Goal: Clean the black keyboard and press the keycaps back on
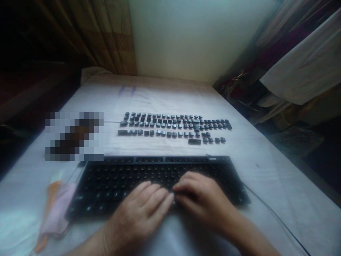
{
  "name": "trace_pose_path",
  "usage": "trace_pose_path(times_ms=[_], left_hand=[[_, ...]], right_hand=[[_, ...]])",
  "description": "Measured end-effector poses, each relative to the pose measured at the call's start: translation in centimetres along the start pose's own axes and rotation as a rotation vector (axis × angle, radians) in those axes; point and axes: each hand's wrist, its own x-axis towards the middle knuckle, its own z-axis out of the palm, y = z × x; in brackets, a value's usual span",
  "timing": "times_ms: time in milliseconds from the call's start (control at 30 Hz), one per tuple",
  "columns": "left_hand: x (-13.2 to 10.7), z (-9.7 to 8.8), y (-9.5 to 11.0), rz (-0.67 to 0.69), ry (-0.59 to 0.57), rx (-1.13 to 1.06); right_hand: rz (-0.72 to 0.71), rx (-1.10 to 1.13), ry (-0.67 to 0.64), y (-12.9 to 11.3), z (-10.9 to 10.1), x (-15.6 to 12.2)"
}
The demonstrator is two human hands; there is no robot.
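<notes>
A black computer keyboard (112, 177) lies on the cloth before me; most of its upper rows have lost their keycaps, while lettered keys show at the lower left. My left hand (144, 206) rests over its lower middle, fingers stretched out and lying close together. Beside it, my right hand (199, 195) is closed in a pinch over the keyboard, its fingertips near those of the left. Whatever is in the pinch is hidden and blurred. Behind the keyboard, loose black keycaps (165, 125) are laid out in rows.
The white cloth-covered table (239, 149) reaches back to a wall. A pink and orange cloth or pouch (57, 209) lies at the left, near a pixelated dark object (74, 137). A cable (274, 213) runs off the right side. Fabric (306, 67) hangs at the right.
</notes>
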Motion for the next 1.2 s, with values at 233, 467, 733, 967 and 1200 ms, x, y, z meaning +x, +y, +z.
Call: trace_pose_path(times_ms=[233, 467, 733, 967, 1200], left_hand=[[0.1, 0.1, 0.2, -0.012, 0.011, -0.005], [0.3, 0.2, 0.3, -0.025, 0.002, -0.007], [0.4, 0.2, 0.3, -0.025, -0.009, -0.007], [0.2, 0.4, 0.3, -0.03, -0.009, -0.008], [0.1, 0.4, 0.2, -0.032, 0.001, -0.012]], right_hand=[[-0.015, 0.031, 0.009, 0.1, 0.1, 0.1], [-0.016, -0.044, 0.003, 0.0, 0.3, 0.2], [-0.042, 0.002, 0.026, 0.3, 0.3, 0.2], [0.028, 0.257, 0.123, 1.2, -1.1, 0.2], [0.099, 0.295, 0.208, 2.0, -2.2, 0.3]])
